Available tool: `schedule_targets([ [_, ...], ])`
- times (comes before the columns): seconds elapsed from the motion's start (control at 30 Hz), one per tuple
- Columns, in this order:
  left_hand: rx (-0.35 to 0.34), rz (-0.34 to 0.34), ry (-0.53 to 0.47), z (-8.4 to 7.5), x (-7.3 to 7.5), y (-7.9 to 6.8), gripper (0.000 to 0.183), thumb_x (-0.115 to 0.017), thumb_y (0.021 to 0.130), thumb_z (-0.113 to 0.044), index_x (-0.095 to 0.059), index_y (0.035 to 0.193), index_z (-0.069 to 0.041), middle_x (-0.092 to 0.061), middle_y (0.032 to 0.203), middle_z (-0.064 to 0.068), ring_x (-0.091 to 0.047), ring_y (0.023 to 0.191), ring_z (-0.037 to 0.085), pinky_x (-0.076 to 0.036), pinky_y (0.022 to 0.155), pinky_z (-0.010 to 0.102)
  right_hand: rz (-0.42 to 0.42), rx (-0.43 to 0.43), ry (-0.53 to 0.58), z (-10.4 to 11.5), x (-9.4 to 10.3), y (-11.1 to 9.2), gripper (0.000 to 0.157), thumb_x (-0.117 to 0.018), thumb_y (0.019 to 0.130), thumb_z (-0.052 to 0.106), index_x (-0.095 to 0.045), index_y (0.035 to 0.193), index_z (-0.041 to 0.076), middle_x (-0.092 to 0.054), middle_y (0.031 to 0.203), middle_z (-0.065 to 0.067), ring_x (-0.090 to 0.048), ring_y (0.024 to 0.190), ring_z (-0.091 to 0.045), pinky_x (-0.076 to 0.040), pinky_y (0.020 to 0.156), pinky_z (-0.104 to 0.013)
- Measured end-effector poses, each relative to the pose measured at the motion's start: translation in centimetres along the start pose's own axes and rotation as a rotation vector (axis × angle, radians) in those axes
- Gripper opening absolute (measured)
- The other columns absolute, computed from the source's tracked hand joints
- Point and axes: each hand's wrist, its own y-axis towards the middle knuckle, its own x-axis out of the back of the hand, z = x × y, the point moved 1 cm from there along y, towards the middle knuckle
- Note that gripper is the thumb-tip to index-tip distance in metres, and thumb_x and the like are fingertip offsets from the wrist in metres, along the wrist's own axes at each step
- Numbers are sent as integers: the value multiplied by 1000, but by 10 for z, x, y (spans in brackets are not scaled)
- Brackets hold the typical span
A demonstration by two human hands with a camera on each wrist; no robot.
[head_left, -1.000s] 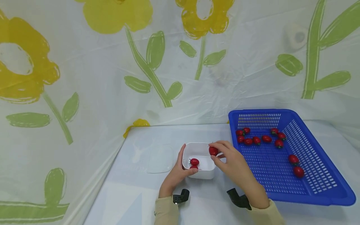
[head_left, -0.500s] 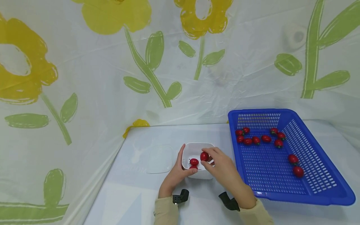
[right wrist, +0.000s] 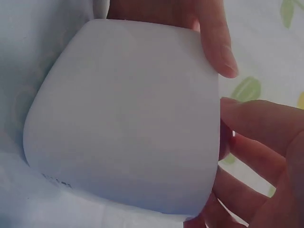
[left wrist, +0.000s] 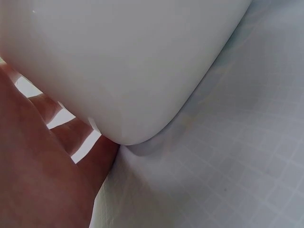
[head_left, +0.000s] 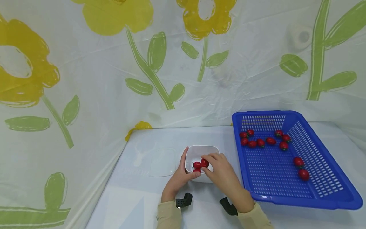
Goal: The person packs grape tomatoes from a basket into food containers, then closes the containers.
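Note:
A small white plastic container (head_left: 203, 179) stands on the table, with two red cherry tomatoes (head_left: 197, 165) at its near left inside. My left hand (head_left: 179, 177) holds it, fingers along the left wall and thumb over the near rim. Reaching inside, my right hand (head_left: 224, 174) pinches another cherry tomato (head_left: 204, 163) between thumb and fingers, right beside those two. In the left wrist view, fingers lie against the white wall (left wrist: 133, 61). The right wrist view has the container's side (right wrist: 123, 114) hiding most of the pinched tomato.
On the right is a blue perforated basket (head_left: 300, 201) with several cherry tomatoes (head_left: 271, 141) scattered in it. A clear flat lid (head_left: 163, 163) lies left of the container. Behind the table hangs a flower-printed curtain (head_left: 246, 89).
My right hand has moved left and down, carrying the pinched tomato from the container's right rim to beside the tomatoes inside. The left hand keeps its hold in place.

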Motion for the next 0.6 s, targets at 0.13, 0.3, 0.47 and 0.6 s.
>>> schedule_targets([
  [0.13,0,0,-8,0,0,0,92,-71,74,-25,-8,138,-46,-30,136,0,-37,117,26,-45,85,38,-46,13,-62,-1,-3,0,40,-78,67,22,-66,104,18,-60,96,0,-47,88,-19,-41,73,-38],
  [0.3,-12,10,-6,1,1,1,93,-70,75,-24,-6,139,-44,-31,135,-1,-38,117,25,-44,86,39,-42,-5,-110,-3,-5,0,38,-77,68,24,-66,103,17,-61,97,-1,-48,90,-21,-39,77,-44],
  [0.47,-22,19,3,1,2,1,93,-69,76,-22,-4,140,-43,-31,135,0,-38,116,23,-43,87,39,-32,-21,-100,-3,-5,0,43,-77,68,26,-64,108,16,-57,102,-4,-50,92,-23,-41,78,-47],
  [0.6,-19,22,2,1,2,1,93,-69,77,-21,-4,140,-41,-30,136,1,-37,116,23,-43,87,39,-32,-31,-79,-3,-6,-1,47,-78,66,27,-63,110,16,-54,107,-5,-49,94,-23,-41,80,-48],
])
